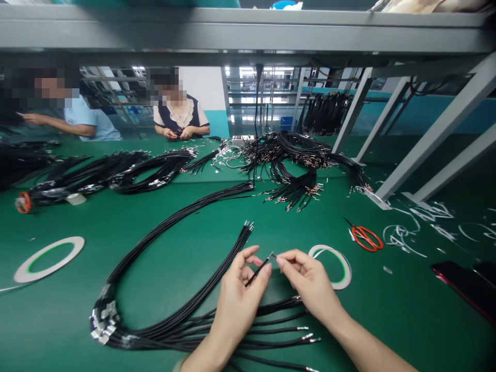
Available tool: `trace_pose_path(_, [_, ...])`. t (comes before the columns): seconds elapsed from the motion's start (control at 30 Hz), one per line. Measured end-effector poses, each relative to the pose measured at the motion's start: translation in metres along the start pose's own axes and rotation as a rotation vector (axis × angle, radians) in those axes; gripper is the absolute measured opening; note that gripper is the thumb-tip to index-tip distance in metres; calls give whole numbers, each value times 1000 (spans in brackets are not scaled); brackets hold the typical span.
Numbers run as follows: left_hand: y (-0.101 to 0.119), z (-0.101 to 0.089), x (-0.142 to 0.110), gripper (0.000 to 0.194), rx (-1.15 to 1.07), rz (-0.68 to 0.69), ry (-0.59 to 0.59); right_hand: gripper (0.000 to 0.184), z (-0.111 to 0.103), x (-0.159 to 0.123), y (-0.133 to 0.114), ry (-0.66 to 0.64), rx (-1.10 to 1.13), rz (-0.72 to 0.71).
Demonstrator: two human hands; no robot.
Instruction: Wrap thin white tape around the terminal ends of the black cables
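My left hand pinches a thin black cable near its bare metal end, holding it tilted up to the right. My right hand is closed in a pinch at the cable's tip, thumb and forefinger together on something too small to name. Under both hands lies a long bundle of black cables, curving left to a taped bend and back, with loose metal-tipped ends near my right wrist.
White tape rings lie at right and far left. Orange scissors and white scraps sit to the right. More cable heaps fill the back. Two people work across the green table. A dark flat object lies at right.
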State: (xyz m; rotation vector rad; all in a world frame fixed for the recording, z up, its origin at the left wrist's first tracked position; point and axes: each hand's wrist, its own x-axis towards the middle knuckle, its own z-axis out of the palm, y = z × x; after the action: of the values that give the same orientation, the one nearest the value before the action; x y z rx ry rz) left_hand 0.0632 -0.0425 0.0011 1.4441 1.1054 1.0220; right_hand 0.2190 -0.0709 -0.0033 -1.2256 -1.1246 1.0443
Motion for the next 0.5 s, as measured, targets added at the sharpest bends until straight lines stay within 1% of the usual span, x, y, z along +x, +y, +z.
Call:
trace_pose_path(0.03, [1,0,-1,36,18,37,-2,16,0,0,0,51,16,4])
trace_pose_path(0.1, [4,0,-2,24,66,132,-17,14,-1,0,0,138,59,-12])
trace_pose_path(0.17, [4,-1,-2,18,101,194,-40,14,1,-1,-2,187,109,-34])
trace_pose_path(0.23, [2,-1,-2,19,101,177,-65,15,4,-2,-6,202,154,-37])
trace_pose_path(0.37, [-1,2,-3,22,61,86,-118,21,10,-5,-9,195,240,-24])
trace_pose_path(0.43, [0,4,-4,23,67,81,-135,24,12,-5,-8,191,265,-27])
trace_pose_path(0.5, [2,5,-5,22,100,106,-145,24,13,-5,-5,194,269,-39])
